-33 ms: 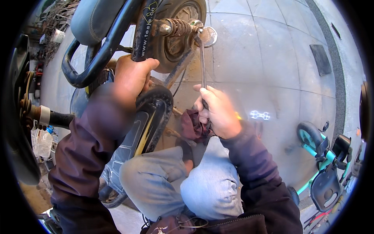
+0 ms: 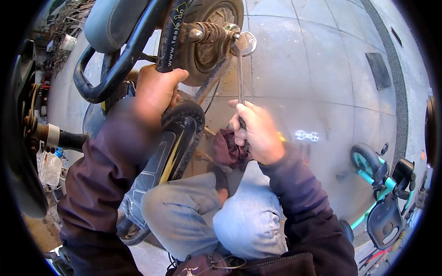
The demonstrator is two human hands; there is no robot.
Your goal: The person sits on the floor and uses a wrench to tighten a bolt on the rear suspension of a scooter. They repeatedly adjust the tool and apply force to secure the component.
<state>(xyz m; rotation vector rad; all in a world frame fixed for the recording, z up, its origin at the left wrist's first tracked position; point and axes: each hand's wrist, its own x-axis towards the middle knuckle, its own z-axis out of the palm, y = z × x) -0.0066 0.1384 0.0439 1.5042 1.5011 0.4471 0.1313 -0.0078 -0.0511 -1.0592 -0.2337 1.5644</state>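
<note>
My left hand (image 2: 156, 87) is closed around the black frame tube (image 2: 166, 50) of a scooter, below its grey padded seat (image 2: 109, 25). My right hand (image 2: 258, 133) grips the lower end of a long metal wrench (image 2: 240, 76). The wrench stands lengthwise ahead of that hand, its far end at the rusty bolt (image 2: 235, 36) beside the rear wheel (image 2: 216, 50). A rusted coil spring (image 2: 209, 33) sits next to this bolt. Whether the wrench jaw fully seats on the bolt I cannot tell. Below my right hand lies a dark red cloth (image 2: 226, 149).
The scooter's black footboard (image 2: 161, 156) runs beside my bent knees. A turquoise child's ride-on (image 2: 389, 186) stands at the right. On the paved floor (image 2: 317, 60) lies a dark flat plate (image 2: 378, 70). A white bucket (image 2: 68, 43) is at the far left.
</note>
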